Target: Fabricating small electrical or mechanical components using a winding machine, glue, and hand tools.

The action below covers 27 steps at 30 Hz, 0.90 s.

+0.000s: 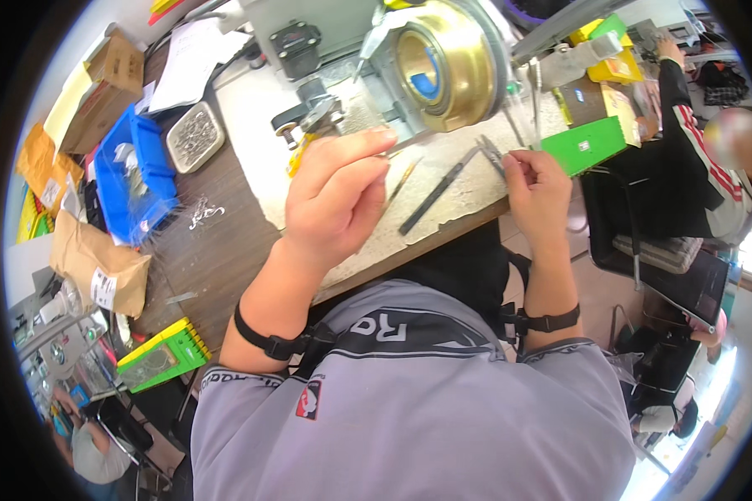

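Note:
My left hand (336,196) is raised over the pale work mat (362,252), thumb and fingers pressed together. A thin dark line runs from its fingertips toward the machine's brass-coloured round drum (468,71), but what they pinch is too small to name. Over the mat's right edge, my right hand (540,194) is closed in a pinch, its contents hidden. Beside its fingertips are metal tweezers (490,154); whether they touch the hand I cannot tell. Between my hands lie a slim black tool (434,194) and a thin brownish stick-like tool (403,181).
A white dish (195,138) of small metal parts and a blue bin (130,179) stand at left, with a brown paper package (100,263) nearer me. A green board or box (586,146) lies at the right. A co-worker (702,159) sits at the far right.

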Available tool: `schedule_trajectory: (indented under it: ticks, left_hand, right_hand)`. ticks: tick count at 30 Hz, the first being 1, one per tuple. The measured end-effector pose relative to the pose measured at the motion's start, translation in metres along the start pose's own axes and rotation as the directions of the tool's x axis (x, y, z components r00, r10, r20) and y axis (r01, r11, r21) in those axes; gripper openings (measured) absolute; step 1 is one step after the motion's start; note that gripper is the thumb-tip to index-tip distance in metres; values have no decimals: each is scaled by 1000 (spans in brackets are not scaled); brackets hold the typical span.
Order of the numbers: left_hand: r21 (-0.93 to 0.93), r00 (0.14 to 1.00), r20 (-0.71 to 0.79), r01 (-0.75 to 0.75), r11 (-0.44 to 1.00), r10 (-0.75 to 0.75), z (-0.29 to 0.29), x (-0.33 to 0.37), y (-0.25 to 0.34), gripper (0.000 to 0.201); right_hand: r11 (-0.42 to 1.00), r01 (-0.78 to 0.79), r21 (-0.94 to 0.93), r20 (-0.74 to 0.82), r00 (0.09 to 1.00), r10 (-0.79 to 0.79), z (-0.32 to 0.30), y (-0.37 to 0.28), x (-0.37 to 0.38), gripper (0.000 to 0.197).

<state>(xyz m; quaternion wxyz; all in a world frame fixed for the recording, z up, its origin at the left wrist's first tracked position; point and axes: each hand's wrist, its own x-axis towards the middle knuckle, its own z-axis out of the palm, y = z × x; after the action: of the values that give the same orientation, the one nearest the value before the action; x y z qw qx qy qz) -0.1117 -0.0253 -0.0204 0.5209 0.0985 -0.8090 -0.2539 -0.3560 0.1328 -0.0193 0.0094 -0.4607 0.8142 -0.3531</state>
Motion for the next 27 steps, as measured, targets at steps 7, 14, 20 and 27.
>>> schedule_trajectory:
  ticks: [7,14,20,27]
  left_hand:
    - [3,999,-43,-14,1000,14,4,1,-1,18]
    - [26,1000,-13,12,1000,-12,2,-2,-2,18]
    - [26,1000,-23,1,1000,-1,4,0,-2,17]
    - [40,1000,-4,17,999,-17,3,-4,-2,16]
  right_hand:
    - [997,-23,-69,73,997,28,-5,6,3,11]
    - [997,26,-66,50,998,-23,-5,10,4,13]
    - [963,-162,217,-328,917,229,-43,37,72,26]
    - [928,-118,354,-345,905,247,-62,62,168,61]
